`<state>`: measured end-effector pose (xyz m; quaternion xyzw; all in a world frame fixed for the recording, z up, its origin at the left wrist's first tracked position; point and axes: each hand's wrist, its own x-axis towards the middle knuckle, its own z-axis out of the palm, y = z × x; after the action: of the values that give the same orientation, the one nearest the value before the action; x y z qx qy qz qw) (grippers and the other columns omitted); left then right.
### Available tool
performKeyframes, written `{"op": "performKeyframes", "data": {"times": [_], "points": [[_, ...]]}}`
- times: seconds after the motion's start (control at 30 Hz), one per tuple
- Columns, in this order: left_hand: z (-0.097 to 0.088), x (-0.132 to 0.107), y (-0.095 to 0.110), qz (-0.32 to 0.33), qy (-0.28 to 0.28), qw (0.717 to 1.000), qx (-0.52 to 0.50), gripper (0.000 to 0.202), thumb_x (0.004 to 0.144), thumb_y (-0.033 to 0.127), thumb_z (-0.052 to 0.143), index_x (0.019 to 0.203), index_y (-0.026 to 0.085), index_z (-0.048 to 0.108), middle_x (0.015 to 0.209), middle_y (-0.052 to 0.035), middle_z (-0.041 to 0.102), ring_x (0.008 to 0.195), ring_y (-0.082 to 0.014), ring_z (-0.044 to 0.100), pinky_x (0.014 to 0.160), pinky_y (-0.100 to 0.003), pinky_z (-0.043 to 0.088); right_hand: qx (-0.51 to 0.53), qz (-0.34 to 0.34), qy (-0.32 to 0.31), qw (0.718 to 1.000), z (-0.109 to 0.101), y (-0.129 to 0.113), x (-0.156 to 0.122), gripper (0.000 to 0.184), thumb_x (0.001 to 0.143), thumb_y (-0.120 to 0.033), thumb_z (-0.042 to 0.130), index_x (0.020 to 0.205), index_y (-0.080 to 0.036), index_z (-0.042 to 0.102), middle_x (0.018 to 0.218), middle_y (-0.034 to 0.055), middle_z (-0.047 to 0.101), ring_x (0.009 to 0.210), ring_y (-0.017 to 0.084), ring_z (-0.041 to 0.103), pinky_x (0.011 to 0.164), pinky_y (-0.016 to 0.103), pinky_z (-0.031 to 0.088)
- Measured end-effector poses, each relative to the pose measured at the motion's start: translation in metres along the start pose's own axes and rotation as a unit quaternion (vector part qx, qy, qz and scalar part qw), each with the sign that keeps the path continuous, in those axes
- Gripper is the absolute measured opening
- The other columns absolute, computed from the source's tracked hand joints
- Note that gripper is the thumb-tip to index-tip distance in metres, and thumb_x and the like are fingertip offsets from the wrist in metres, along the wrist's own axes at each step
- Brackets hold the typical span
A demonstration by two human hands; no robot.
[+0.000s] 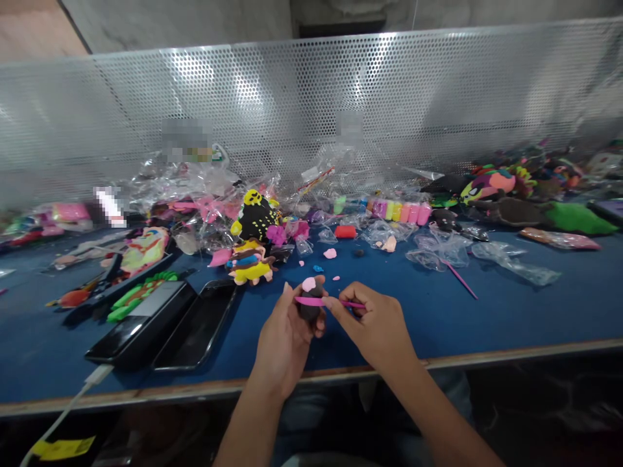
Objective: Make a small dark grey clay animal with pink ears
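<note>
My left hand (285, 337) is closed round a small dark clay figure (311, 306) with a pale pink piece on its top, held just above the blue table (487, 311). My right hand (374, 324) pinches a thin pink modelling stick (316, 301) and lays its flat end across the figure's front. Both hands are near the table's front edge. Most of the figure is hidden by my left fingers.
Two phones (195, 331) lie left of my hands, one with a white cable. Finished clay figures (253, 240), plastic wrappers, coloured clay blocks (402, 211) and another pink stick (461, 279) crowd the back. A perforated metal screen (311, 110) closes off the far side.
</note>
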<state>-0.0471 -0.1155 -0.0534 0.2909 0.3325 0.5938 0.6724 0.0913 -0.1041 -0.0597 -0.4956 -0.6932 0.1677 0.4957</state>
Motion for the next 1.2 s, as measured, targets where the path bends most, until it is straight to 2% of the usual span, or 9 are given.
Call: {"op": "performKeyframes", "data": {"times": [0.13,0.3,0.43,0.57,0.73,0.87,1.03,1.13,1.2], "points": [[-0.001,0.000,-0.001,0.000,-0.001,1.000,0.005,0.044,0.095,0.047,0.047,0.108,0.011,0.070,0.070,-0.0039,0.058,0.059,-0.0138,0.052,0.054,-0.024,0.043,-0.019,-0.012,0.011,1.000,0.001,0.001,0.000,0.031,0.086,-0.037,0.063,0.063,-0.020,0.053,0.050,-0.0068,0.048,0.044,0.007,0.040,0.046,0.020,0.028],[0.000,0.000,0.000,-0.002,0.005,1.000,0.002,0.041,0.088,0.046,0.059,0.111,0.013,0.069,0.087,-0.0063,0.065,0.062,-0.0130,0.053,0.056,-0.025,0.044,0.004,-0.015,0.018,1.000,-0.002,-0.004,-0.003,0.031,0.086,-0.034,0.063,0.061,-0.019,0.051,0.048,-0.0073,0.045,0.043,0.007,0.038,0.045,0.020,0.027],[0.000,0.000,0.000,0.003,0.004,1.000,0.004,0.042,0.091,0.048,0.056,0.112,0.014,0.069,0.091,-0.0071,0.067,0.064,-0.0133,0.054,0.057,-0.025,0.045,0.044,0.008,0.010,0.999,-0.001,-0.006,-0.003,0.033,0.087,-0.034,0.061,0.059,-0.019,0.050,0.048,-0.0070,0.046,0.044,0.007,0.041,0.046,0.019,0.028],[-0.001,0.001,0.000,-0.002,0.010,1.000,0.004,0.044,0.092,0.049,0.053,0.110,0.012,0.070,0.084,-0.0069,0.066,0.060,-0.0132,0.053,0.054,-0.024,0.044,0.020,0.013,0.014,1.000,0.003,-0.005,-0.001,0.036,0.088,-0.038,0.059,0.059,-0.019,0.049,0.047,-0.0069,0.045,0.044,0.007,0.041,0.045,0.020,0.027],[-0.002,0.000,0.001,-0.007,0.003,1.000,-0.010,0.042,0.092,0.047,0.053,0.110,0.012,0.069,0.090,-0.0081,0.066,0.060,-0.0125,0.054,0.053,-0.023,0.044,0.012,-0.018,0.015,1.000,0.004,-0.004,-0.005,0.033,0.088,-0.036,0.059,0.061,-0.020,0.049,0.048,-0.0073,0.045,0.043,0.007,0.040,0.046,0.020,0.028],[-0.006,-0.001,0.004,-0.009,-0.027,0.998,-0.056,0.035,0.091,0.042,0.056,0.109,0.015,0.068,0.091,-0.0072,0.065,0.059,-0.0119,0.052,0.054,-0.024,0.044,0.020,-0.050,0.028,0.998,-0.010,0.000,-0.006,0.033,0.091,-0.038,0.058,0.064,-0.020,0.052,0.050,-0.0071,0.047,0.044,0.007,0.041,0.047,0.020,0.031],[-0.009,-0.002,0.006,-0.008,-0.045,0.995,-0.085,0.013,0.081,0.015,0.063,0.092,0.015,0.069,0.099,-0.0077,0.064,0.063,-0.0105,0.051,0.055,-0.023,0.043,-0.136,0.025,0.072,0.988,-0.030,0.029,0.007,0.036,0.093,-0.044,0.054,0.066,-0.021,0.053,0.055,-0.0042,0.052,0.050,0.011,0.047,0.053,0.024,0.032],[-0.007,-0.003,0.005,-0.004,-0.022,0.998,-0.066,0.015,0.083,0.018,0.064,0.096,0.015,0.070,0.102,-0.0072,0.063,0.065,-0.0107,0.053,0.055,-0.023,0.044,-0.282,0.057,0.036,0.957,-0.031,0.053,0.012,0.028,0.090,-0.035,0.058,0.066,-0.021,0.054,0.067,0.0000,0.058,0.059,0.015,0.052,0.053,0.027,0.030],[-0.006,-0.004,0.004,0.005,-0.016,0.999,-0.049,0.019,0.084,0.022,0.066,0.102,0.016,0.069,0.100,-0.0060,0.062,0.066,-0.0108,0.055,0.056,-0.024,0.046,-0.328,0.043,0.020,0.944,-0.029,0.061,0.012,0.020,0.088,-0.032,0.059,0.071,-0.021,0.058,0.074,0.0036,0.060,0.065,0.019,0.056,0.056,0.029,0.034]]}}
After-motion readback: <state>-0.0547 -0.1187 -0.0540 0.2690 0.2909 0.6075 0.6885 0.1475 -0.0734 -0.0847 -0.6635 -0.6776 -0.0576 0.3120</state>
